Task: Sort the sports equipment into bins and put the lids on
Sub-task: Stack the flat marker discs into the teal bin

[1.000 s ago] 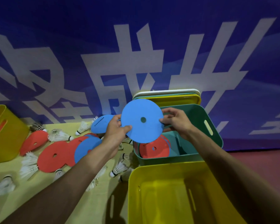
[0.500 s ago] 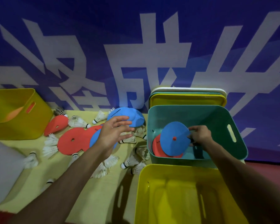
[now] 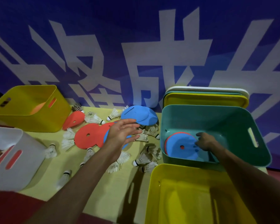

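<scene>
A teal bin [image 3: 200, 109] stands at the right and holds a blue disc [image 3: 181, 147] lying flat on a red disc [image 3: 166, 140]. My right hand [image 3: 205, 141] reaches into the bin, its loosely curled fingertips at the blue disc's right edge. My left hand [image 3: 123, 133] hovers with fingers spread over the discs on the table. Under it lie overlapping red discs [image 3: 87, 136] and a partly hidden blue disc. A bent blue disc [image 3: 136, 113] lies just beyond its fingertips. Several white shuttlecocks [image 3: 142, 159] are scattered around.
An empty yellow bin [image 3: 192, 199] stands nearest me, right of centre. Another yellow bin [image 3: 31, 107] sits at the back left, a white bin [image 3: 6, 156] at the left edge. Lids [image 3: 205, 97] lean stacked behind the teal bin. Another red disc [image 3: 73, 120] lies beside the back yellow bin.
My right hand carried the blue disc down into the teal bin, where it now lies flat. My left hand let go of it and moved back over the table's discs.
</scene>
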`<move>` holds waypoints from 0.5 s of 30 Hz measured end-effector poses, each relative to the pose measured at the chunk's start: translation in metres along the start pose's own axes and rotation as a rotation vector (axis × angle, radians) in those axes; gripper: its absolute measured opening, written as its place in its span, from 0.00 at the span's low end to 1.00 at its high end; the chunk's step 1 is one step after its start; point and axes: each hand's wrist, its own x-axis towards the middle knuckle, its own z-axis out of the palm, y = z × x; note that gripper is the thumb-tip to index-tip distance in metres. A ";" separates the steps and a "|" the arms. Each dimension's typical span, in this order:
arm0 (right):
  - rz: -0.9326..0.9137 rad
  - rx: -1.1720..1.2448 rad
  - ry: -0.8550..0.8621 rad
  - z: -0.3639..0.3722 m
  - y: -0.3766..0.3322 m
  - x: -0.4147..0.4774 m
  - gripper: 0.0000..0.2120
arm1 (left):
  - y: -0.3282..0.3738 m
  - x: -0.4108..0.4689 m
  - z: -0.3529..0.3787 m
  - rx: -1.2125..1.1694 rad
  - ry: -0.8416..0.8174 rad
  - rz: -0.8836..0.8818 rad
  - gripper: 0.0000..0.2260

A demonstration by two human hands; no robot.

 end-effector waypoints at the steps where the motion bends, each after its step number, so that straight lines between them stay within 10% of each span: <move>1: -0.016 0.016 0.031 -0.004 -0.002 -0.006 0.24 | 0.000 0.000 0.001 0.009 -0.001 -0.001 0.09; 15: -0.471 0.403 0.559 -0.009 -0.125 -0.099 0.12 | -0.010 0.012 -0.038 0.117 -0.023 0.003 0.10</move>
